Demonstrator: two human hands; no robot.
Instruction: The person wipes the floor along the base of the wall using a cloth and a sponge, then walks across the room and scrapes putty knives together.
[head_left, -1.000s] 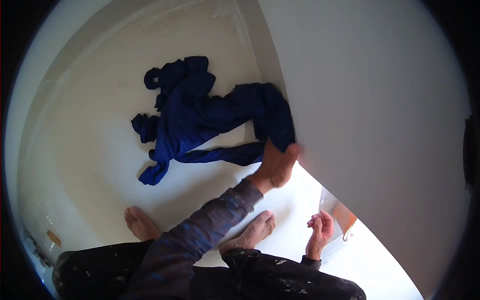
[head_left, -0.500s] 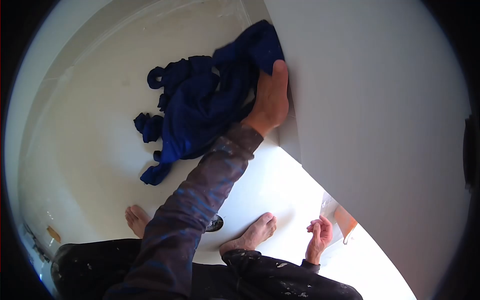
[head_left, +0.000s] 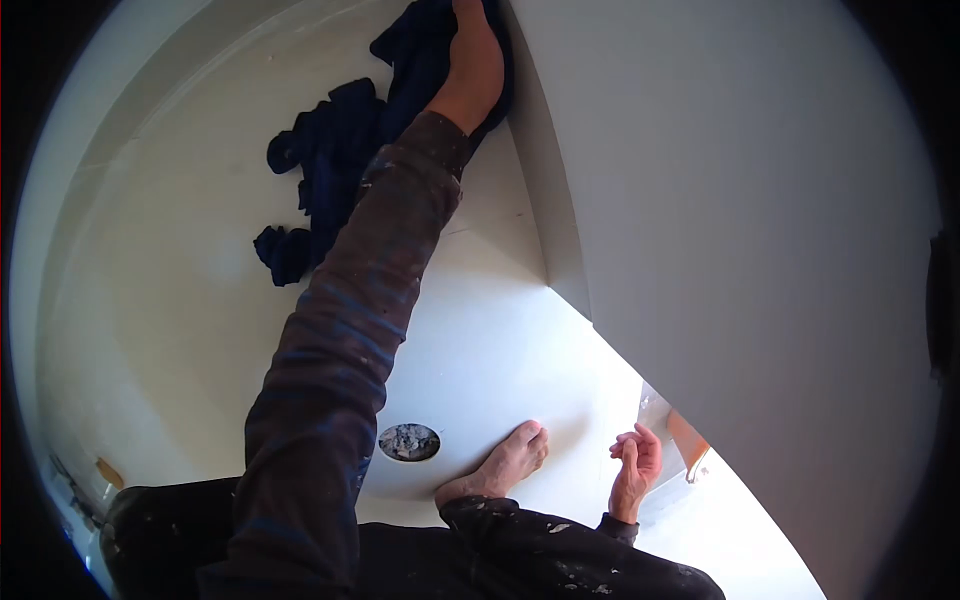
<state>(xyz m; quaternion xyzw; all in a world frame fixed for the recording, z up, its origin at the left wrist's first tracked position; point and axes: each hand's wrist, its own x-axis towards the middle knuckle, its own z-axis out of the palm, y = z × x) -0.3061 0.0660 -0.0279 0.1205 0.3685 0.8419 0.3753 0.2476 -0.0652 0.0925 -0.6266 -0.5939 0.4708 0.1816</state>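
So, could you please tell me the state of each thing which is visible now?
Dark blue cloth: crumpled on the pale floor.
Left hand: on the cloth, grip not visible.
Right hand: loosely open, apparently empty.
Round hole: uncovered, grey pieces inside.
Trousers: marked with pale spots.
Foot: bare.

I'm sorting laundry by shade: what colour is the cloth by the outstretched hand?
The cloth is dark navy blue, best seen in the head view.

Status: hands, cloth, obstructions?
Left hand on dark blue cloth, grip unclear. Right hand beside the right leg, empty. Cloth bunched on the floor, partly behind the sleeve. Pale panel close along its right.
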